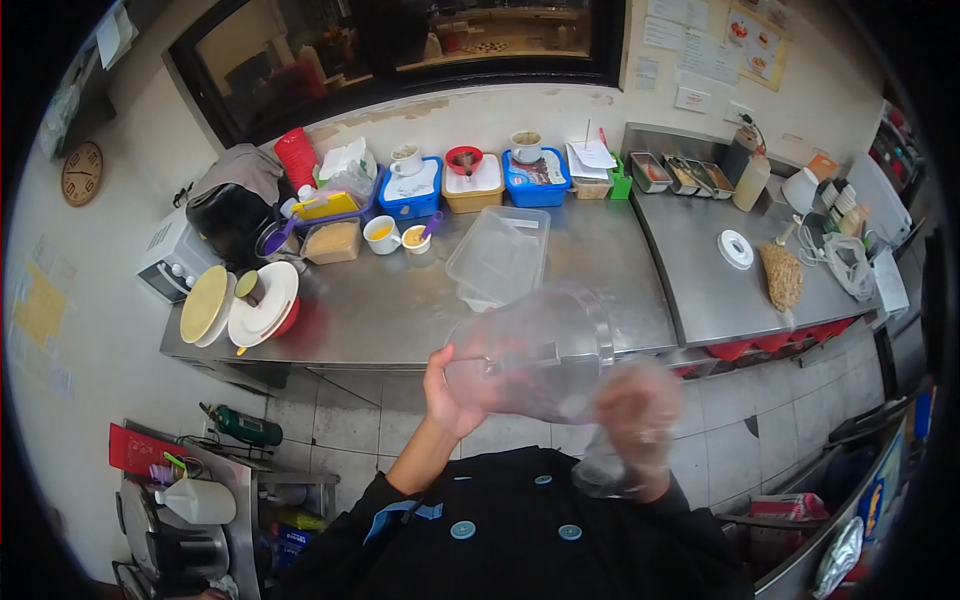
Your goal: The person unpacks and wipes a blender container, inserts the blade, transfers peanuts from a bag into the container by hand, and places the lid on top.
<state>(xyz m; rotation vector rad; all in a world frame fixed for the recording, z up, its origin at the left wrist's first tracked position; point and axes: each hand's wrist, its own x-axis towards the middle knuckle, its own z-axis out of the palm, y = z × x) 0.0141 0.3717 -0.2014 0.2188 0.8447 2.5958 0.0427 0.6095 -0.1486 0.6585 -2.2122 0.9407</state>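
My left hand (453, 397) grips one end of a large clear plastic container (535, 360), which lies on its side in the air over the counter's front edge. Its wide rim points right. Near that rim is my right hand (640, 410), smeared by motion, so its fingers cannot be made out. Crumpled clear plastic (605, 465) hangs beside the right wrist; whether the hand grips it is unclear. Beyond the container, a translucent rectangular tub and lid (500, 250) rest on the steel counter (390, 320).
White plates (265, 305) are stacked at the counter's left. A yellow-filled cup (381, 235) and a small tub with a purple spoon (417, 240) stand mid-counter. Blue tubs (537, 180) line the back. On the right sit a white lid (735, 249) and a bag of brown pieces (781, 277).
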